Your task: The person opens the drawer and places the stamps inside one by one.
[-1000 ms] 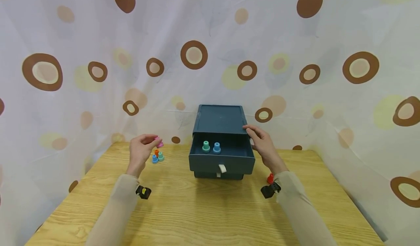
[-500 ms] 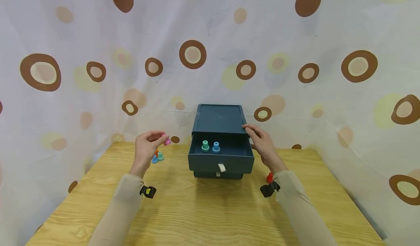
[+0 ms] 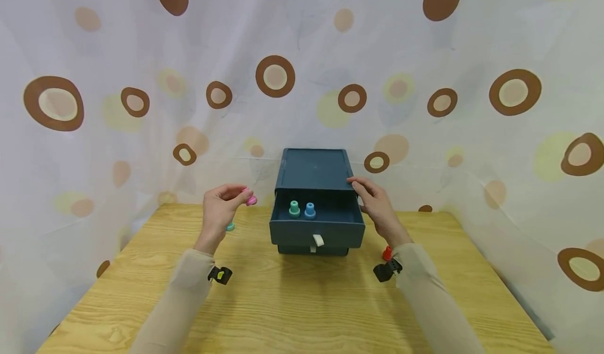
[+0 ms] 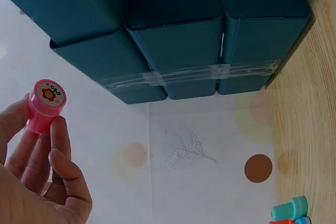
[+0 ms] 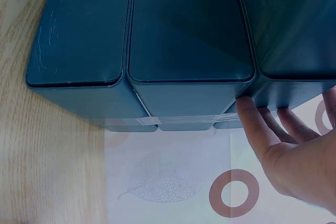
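Observation:
A dark blue drawer box [image 3: 314,171] stands at the table's far middle with its top drawer [image 3: 317,227] pulled out. Inside stand a teal stamp [image 3: 294,208] and a blue stamp [image 3: 310,210]. My left hand [image 3: 225,204] pinches a pink stamp [image 3: 251,200] in the air, just left of the box; the left wrist view shows the pink stamp [image 4: 46,104] with a flower on its top. My right hand [image 3: 373,202] rests with straight fingers [image 5: 260,124] against the box's [image 5: 184,45] right side.
A teal stamp [image 3: 229,227] peeks out behind my left hand on the wooden table [image 3: 302,301], and the left wrist view shows more stamps [image 4: 291,212] there. A small red piece [image 3: 387,253] lies by my right wrist. A spotted curtain [image 3: 141,81] surrounds the table.
My left hand has carried the pink stamp up and to the right, closer to the open drawer. The right hand has stayed on the box.

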### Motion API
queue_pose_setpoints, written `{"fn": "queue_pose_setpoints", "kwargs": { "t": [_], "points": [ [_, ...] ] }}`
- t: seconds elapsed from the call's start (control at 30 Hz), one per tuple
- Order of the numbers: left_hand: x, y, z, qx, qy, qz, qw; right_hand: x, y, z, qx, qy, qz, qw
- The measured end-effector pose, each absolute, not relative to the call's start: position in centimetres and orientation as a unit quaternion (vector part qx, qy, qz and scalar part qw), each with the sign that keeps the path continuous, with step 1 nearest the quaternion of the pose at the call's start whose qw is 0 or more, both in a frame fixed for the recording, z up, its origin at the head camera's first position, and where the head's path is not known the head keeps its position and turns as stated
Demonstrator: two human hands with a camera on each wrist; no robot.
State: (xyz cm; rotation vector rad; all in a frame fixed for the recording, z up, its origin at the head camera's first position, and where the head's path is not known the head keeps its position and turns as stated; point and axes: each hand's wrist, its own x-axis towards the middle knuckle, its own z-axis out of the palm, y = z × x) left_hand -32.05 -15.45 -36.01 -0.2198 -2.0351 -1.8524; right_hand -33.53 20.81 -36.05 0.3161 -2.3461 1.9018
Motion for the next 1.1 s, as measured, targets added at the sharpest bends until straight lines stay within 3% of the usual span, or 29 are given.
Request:
{"fn": "queue_pose_setpoints", "kwargs": {
  "t": [1.1],
  "points": [
    [-31.8, -11.1, -34.0, -0.176, -0.708, -0.650, 0.212, -33.2, 20.6, -35.5, 0.097, -0.768, 0.632, 0.044]
  ]
}}
